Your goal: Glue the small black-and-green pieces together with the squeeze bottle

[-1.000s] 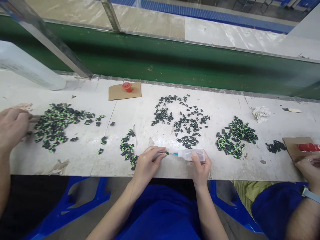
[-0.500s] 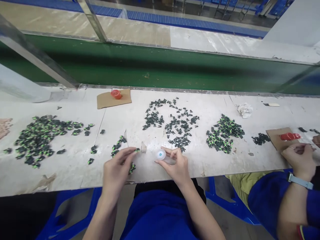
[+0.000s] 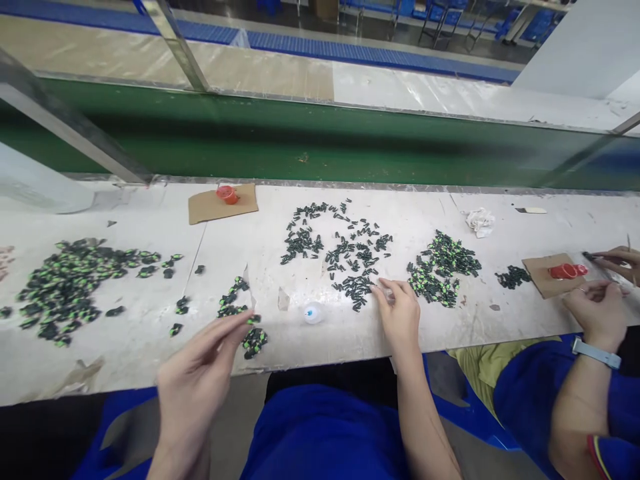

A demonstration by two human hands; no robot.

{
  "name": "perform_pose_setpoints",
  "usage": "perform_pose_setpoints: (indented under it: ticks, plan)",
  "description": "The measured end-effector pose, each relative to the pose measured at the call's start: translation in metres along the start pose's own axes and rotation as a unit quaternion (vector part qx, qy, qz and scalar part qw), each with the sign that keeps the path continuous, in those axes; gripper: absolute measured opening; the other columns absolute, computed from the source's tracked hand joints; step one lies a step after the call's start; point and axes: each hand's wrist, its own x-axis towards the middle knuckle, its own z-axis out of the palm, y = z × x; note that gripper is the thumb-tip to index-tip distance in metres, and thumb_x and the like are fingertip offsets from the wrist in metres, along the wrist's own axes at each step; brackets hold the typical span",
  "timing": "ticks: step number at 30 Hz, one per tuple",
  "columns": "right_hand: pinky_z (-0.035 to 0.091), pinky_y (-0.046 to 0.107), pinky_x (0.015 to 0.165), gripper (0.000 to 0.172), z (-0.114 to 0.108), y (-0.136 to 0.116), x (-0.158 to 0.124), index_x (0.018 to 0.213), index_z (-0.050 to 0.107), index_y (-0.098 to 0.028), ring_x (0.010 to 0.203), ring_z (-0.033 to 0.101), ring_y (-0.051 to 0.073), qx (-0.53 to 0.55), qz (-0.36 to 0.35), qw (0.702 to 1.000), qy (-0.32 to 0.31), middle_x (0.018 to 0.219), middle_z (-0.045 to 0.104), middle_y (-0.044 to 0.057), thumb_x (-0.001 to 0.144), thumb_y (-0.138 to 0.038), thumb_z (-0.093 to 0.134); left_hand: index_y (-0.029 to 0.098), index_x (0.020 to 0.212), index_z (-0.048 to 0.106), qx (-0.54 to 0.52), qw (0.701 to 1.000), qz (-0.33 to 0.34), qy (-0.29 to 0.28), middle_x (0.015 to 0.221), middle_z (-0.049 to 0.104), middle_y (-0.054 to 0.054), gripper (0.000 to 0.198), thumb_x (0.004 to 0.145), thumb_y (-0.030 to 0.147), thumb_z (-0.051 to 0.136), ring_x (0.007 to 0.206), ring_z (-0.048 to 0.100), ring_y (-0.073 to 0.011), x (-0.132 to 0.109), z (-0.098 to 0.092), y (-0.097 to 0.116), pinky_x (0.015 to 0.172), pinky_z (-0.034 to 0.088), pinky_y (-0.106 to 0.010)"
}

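Observation:
My left hand point(image 3: 197, 373) hovers at the table's near edge with its fingers stretched out and nothing in it, its fingertips close to a small heap of green-and-black pieces point(image 3: 240, 320). My right hand point(image 3: 399, 315) rests on the white table point(image 3: 150, 347), fingertips at the near edge of a scatter of dark pieces point(image 3: 343, 257). Whether it pinches a piece is hidden by the fingers. Between my hands a small clear squeeze bottle point(image 3: 313, 312) with a blue tip stands by itself.
Larger green-and-black heaps lie far left point(image 3: 65, 287) and to the right point(image 3: 443, 267). Red caps sit on cardboard scraps point(image 3: 227, 195) point(image 3: 567, 271). A co-worker's hands point(image 3: 600, 303) work at the right. A green conveyor belt point(image 3: 325, 140) runs behind the table.
My right hand let go of the bottle, left it standing, and moved right to the dark pieces. My left hand pulled back toward the table edge and opened.

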Motion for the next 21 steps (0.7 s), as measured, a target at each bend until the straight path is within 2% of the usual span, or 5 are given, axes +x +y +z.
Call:
perform_pose_setpoints:
  ticks: [4,9,13,17,21]
  plan:
    - [0.047,0.039,0.075,0.029,0.01,-0.002,0.003,0.08,0.071,-0.021,0.083,0.057,0.025,-0.022,-0.017,1.0,-0.001,0.086,0.064,0.01,0.091,-0.04,0.052,0.026,0.089,0.075,-0.02,0.995,0.04,-0.085,0.084,0.076,0.001,0.012,0.084,0.028,0.065,0.072,0.071,-0.0171,-0.019,0.012,0.008,0.059,0.06,-0.024]
    - [0.045,0.039,0.075,0.025,0.008,0.003,0.0,0.079,0.062,-0.022,0.081,0.054,0.025,-0.031,-0.043,0.999,0.007,0.085,0.063,0.009,0.094,-0.033,0.046,0.024,0.093,0.073,-0.065,0.98,0.081,-0.169,0.081,0.075,-0.001,0.014,0.088,0.022,0.06,0.071,0.071,-0.0163,-0.034,0.03,0.022,0.062,0.059,-0.024]
    - [0.048,0.039,0.075,0.02,-0.004,0.0,-0.01,0.08,0.059,-0.021,0.08,0.058,0.025,0.019,-0.038,0.999,-0.022,0.083,0.065,0.008,0.093,-0.031,0.046,0.022,0.099,0.07,-0.057,0.973,0.142,-0.173,0.081,0.074,-0.003,0.018,0.089,0.015,0.057,0.072,0.07,-0.0164,-0.038,0.042,0.029,0.065,0.058,-0.025]
    - [0.051,0.032,0.07,0.014,-0.021,-0.022,-0.037,0.089,0.064,-0.021,0.076,0.063,0.02,0.132,-0.012,0.988,-0.074,0.083,0.068,0.005,0.092,-0.028,0.051,0.021,0.101,0.067,-0.034,0.97,0.183,-0.158,0.083,0.073,-0.004,0.021,0.089,0.009,0.055,0.075,0.07,-0.0165,-0.039,0.051,0.029,0.069,0.057,-0.025]
    - [0.053,0.026,0.065,0.021,-0.03,-0.047,-0.061,0.1,0.072,-0.025,0.075,0.065,0.016,0.227,-0.076,0.957,-0.166,0.087,0.069,0.004,0.093,-0.023,0.052,0.021,0.104,0.065,-0.014,0.968,0.199,-0.152,0.087,0.072,-0.004,0.023,0.089,0.007,0.054,0.079,0.069,-0.0163,-0.04,0.056,0.024,0.072,0.056,-0.025]
